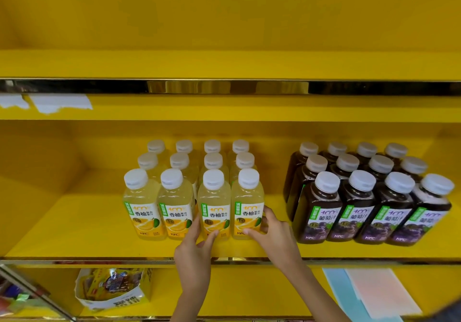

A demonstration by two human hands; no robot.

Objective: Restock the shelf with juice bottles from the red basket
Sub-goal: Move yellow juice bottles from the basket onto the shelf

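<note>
Several yellow pomelo juice bottles with white caps stand in rows on the yellow middle shelf (74, 226). My left hand (193, 246) holds the base of the third front bottle (214, 204) between thumb and fingers. My right hand (270, 234) holds the lower part of the fourth front bottle (248, 202), fingers curled round its right side. To the right stands a block of several dark grape juice bottles (359, 204). The red basket is out of view.
The upper shelf (224, 64) holds nothing in view, with torn white labels (59, 102) on its front edge. On the lower shelf sit an open snack box (112, 291) at left and pale blue and pink sheets (374, 291) at right. A metal rail (37, 294) crosses the bottom left.
</note>
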